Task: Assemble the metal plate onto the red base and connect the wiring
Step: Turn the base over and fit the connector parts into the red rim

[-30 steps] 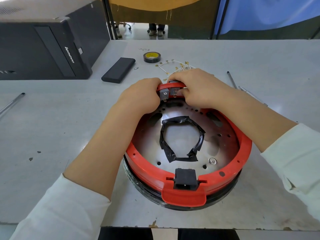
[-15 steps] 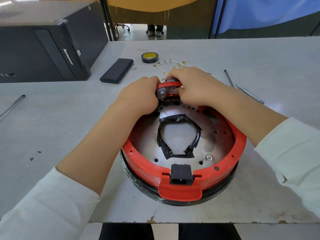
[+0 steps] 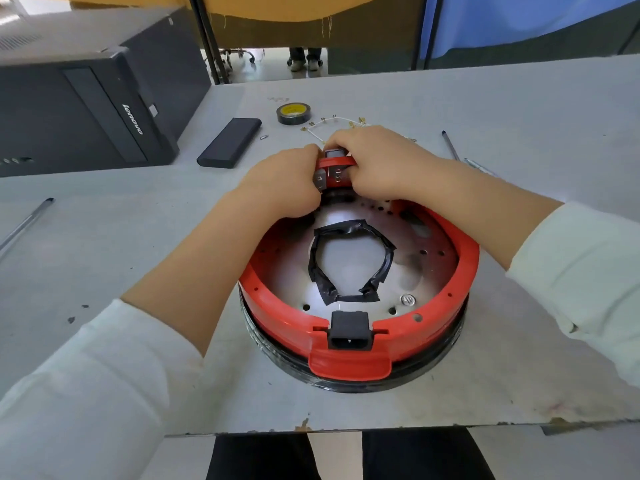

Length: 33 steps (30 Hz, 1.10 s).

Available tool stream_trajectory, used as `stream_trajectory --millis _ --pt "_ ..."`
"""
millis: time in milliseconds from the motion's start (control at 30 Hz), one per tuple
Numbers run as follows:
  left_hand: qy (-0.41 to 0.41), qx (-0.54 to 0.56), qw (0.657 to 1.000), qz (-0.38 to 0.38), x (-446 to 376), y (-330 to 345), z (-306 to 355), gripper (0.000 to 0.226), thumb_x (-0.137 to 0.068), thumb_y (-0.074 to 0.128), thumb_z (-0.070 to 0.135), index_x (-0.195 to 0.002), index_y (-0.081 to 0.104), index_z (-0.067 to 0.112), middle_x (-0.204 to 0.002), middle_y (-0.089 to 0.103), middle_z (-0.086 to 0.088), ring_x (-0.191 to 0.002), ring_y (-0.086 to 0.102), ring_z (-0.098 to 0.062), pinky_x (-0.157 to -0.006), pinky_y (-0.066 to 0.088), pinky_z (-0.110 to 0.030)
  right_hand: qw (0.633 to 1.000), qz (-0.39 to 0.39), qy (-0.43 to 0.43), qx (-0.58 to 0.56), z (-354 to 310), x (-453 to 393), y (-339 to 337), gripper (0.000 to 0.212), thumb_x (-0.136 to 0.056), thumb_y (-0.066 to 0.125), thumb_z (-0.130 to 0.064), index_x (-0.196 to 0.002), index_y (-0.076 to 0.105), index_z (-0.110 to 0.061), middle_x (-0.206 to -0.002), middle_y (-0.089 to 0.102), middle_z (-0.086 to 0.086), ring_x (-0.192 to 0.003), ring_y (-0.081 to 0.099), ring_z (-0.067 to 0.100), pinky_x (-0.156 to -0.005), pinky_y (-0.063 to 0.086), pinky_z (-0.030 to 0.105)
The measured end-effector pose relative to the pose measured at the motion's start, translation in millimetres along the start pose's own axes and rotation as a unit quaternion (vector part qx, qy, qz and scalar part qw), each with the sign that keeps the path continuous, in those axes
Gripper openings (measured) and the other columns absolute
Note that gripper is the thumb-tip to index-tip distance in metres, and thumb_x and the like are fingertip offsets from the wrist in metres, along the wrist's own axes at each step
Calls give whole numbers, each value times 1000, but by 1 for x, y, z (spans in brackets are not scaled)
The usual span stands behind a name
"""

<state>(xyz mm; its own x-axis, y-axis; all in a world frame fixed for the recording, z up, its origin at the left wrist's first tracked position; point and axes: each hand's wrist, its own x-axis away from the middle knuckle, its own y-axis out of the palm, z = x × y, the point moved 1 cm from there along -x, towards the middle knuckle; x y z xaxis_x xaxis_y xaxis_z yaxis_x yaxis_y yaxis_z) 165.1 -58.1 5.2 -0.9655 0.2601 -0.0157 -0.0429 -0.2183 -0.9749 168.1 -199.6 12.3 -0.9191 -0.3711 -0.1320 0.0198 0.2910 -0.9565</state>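
The round red base [image 3: 277, 315] lies on the table near the front edge, on a black ring. A perforated metal plate [image 3: 419, 271] sits inside it, its central opening edged with black tape [image 3: 349, 296]. A black power socket [image 3: 349, 329] is set in the near rim. At the far rim, my left hand [image 3: 280, 183] and my right hand [image 3: 375, 161] both grip the red rim around two small switch blocks [image 3: 329, 176]. Thin white wires with brass terminals [image 3: 332, 121] lie on the table just beyond my hands.
A roll of black tape with a yellow core [image 3: 293, 113] and a flat black bar [image 3: 230, 142] lie at the back. A black computer case [image 3: 86, 102] stands at the left. Metal rods lie at the left edge [image 3: 26, 220] and the right [image 3: 450, 145].
Both hands stay at the far rim on the switch blocks, with only small shifts of the fingers. The view has tilted slightly, so the table's front edge shows more.
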Motion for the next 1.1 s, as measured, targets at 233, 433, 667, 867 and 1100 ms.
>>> stream_trajectory --millis 233,433,667,867,1100 --pt "8 12 1000 2 0 2 -2 48 -83 50 6 -129 50 19 -118 60 -10 -107 55 -32 -75 36 -34 999 31 21 -11 -4 1 2 39 -79 56 -8 -117 54 -18 -97 46 -4 -85 43 16 -57 29 27" --pt "4 17 1000 7 -2 1 -5 45 -82 50 6 -125 53 19 -112 59 -8 -101 54 -30 -75 37 -34 998 40 35 -46 -1 1 6 38 -78 57 -11 -114 54 -23 -98 51 -3 -86 48 18 -67 35 30" --pt "12 16 1000 2 -4 -1 -5 33 -82 48 3 -110 56 19 -97 51 -4 -89 47 -26 -74 38 -34 998 27 26 -41 1 1 5 38 -80 60 -12 -115 56 -25 -102 52 -4 -89 48 15 -58 32 24" --pt "9 8 1000 3 -5 1 -5 23 -83 50 4 -96 46 23 -94 49 -3 -88 46 -27 -71 36 -35 997 23 43 -60 1 0 2 40 -79 62 -7 -116 61 -23 -106 55 -2 -90 50 14 -75 39 26" --pt "11 7 1000 5 -4 0 -5 29 -83 49 3 -102 48 25 -96 47 -1 -90 44 -25 -73 35 -35 997 18 43 -58 1 1 2 39 -81 61 -8 -117 62 -23 -112 61 2 -92 54 18 -77 44 29"
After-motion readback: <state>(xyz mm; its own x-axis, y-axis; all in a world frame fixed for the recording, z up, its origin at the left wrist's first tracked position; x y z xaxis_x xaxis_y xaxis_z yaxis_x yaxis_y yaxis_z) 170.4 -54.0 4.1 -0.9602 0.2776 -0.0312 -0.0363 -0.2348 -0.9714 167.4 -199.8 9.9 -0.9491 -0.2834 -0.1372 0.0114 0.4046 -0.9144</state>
